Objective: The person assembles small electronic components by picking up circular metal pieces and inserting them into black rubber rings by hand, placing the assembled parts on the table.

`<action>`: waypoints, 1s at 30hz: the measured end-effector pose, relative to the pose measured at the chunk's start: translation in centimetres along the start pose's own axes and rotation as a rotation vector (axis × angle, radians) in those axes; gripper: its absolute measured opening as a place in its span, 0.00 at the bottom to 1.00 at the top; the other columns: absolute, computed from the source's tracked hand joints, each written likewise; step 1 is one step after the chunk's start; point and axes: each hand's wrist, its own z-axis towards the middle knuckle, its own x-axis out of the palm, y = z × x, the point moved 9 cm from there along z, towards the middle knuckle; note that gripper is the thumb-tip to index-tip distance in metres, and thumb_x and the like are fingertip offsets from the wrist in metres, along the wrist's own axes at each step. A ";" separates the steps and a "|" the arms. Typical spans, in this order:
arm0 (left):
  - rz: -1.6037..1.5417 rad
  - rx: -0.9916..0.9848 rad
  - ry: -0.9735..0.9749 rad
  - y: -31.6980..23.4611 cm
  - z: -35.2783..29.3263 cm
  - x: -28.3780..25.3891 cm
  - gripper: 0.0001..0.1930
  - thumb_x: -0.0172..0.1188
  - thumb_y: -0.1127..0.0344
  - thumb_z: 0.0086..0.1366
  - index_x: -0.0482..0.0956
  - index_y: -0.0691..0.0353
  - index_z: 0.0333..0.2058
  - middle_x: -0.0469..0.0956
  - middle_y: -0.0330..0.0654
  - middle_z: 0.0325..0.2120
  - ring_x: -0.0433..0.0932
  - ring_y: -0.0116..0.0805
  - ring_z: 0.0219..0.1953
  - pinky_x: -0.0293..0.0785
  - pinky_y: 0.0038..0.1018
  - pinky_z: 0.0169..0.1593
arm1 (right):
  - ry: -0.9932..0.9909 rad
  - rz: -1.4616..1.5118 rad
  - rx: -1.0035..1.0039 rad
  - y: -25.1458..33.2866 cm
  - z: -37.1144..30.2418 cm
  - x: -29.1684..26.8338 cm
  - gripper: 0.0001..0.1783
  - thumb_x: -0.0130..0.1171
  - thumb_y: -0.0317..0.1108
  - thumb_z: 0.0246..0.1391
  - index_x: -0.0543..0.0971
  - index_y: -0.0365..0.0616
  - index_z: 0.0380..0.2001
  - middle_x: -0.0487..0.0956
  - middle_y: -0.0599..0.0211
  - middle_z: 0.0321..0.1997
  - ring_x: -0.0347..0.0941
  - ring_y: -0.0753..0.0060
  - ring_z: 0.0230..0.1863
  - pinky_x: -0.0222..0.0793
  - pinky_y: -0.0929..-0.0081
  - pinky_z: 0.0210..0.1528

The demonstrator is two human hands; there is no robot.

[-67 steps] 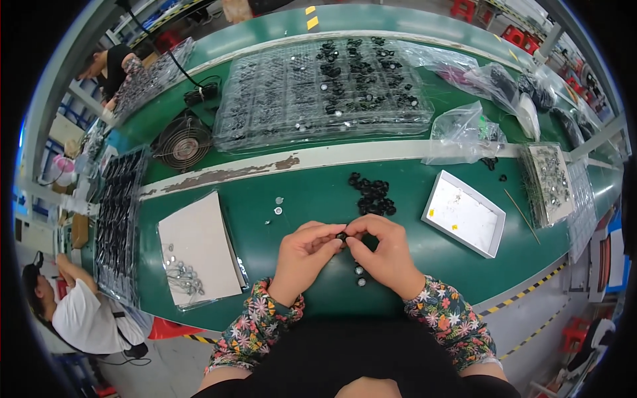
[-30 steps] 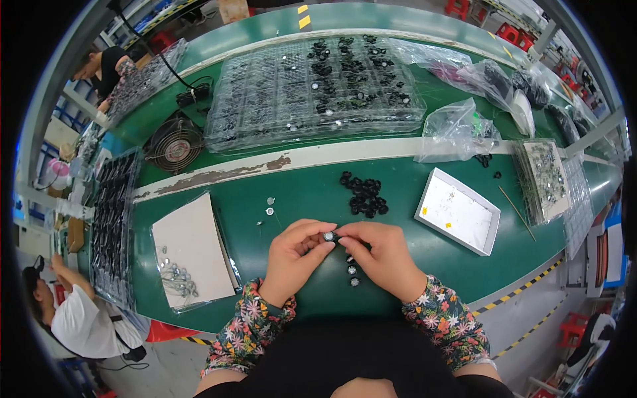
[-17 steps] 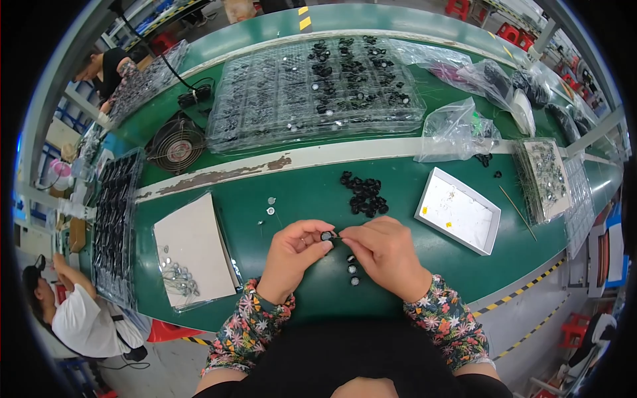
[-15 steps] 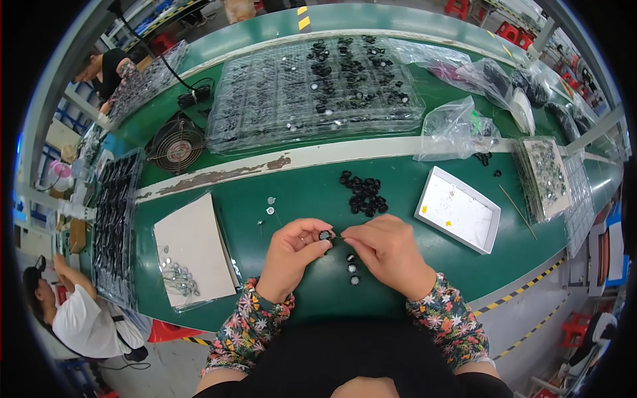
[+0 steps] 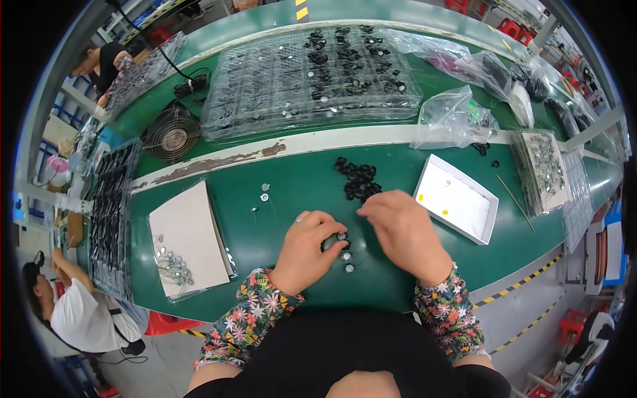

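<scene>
My left hand [image 5: 307,251] is low over the green table, thumb and forefinger closed around a small round part [image 5: 342,236] with a pale face and black rim. That part is at the far end of a short row, where a similar round part [image 5: 346,256] and another round part [image 5: 350,268] lie nearer me. My right hand [image 5: 406,233] hovers just right of the row, fingers loosely bent with nothing visible in them. Its fingertips are beside a pile of small black parts [image 5: 357,178], partly covering the pile's near edge.
A shallow white box [image 5: 458,199] with small yellow bits stands right of the pile. Left are a cardboard sheet [image 5: 189,239] bearing pale round pieces and a few loose discs [image 5: 265,197]. Stacked clear trays [image 5: 252,86] and a black fan [image 5: 171,136] sit beyond. Other people work at left.
My hands have separated. The left has brought its round part down to the row's far end, while the right has let go and moved up towards the black pile.
</scene>
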 end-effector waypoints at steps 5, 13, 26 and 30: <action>-0.007 0.017 0.111 -0.4 -0.2 0.2 0.10 0.65 0.73 0.48 0.79 0.61 0.32 0.75 0.41 0.31 0.73 0.40 0.36 0.69 0.31 0.43 | 0.197 -0.043 -0.085 0.8 -1.0 3.7 0.07 0.55 0.25 0.41 0.79 0.42 0.28 0.75 0.66 0.30 0.70 0.62 0.36 0.65 0.67 0.39; 0.512 -0.008 -0.413 2.4 1.1 -8.8 0.03 0.60 0.74 0.51 0.78 0.64 0.27 0.75 0.45 0.26 0.73 0.46 0.32 0.70 0.36 0.37 | 0.229 -0.071 -0.038 0.9 -0.5 3.8 0.03 0.57 0.26 0.46 0.77 0.41 0.27 0.76 0.64 0.28 0.71 0.60 0.33 0.64 0.66 0.38; 0.737 -0.241 -0.272 6.6 1.6 -8.9 0.04 0.64 0.68 0.47 0.78 0.58 0.23 0.76 0.40 0.24 0.73 0.41 0.33 0.63 0.36 0.39 | 0.138 -0.009 -0.036 1.3 0.0 3.0 0.06 0.60 0.28 0.44 0.77 0.42 0.29 0.77 0.65 0.29 0.72 0.60 0.32 0.64 0.66 0.37; 0.724 -0.157 -0.331 5.1 1.7 -9.0 0.04 0.63 0.70 0.46 0.76 0.58 0.23 0.75 0.39 0.25 0.73 0.39 0.35 0.60 0.36 0.41 | 0.083 0.009 -0.044 1.6 0.1 2.3 0.06 0.61 0.28 0.44 0.77 0.42 0.29 0.77 0.65 0.29 0.73 0.61 0.33 0.64 0.66 0.39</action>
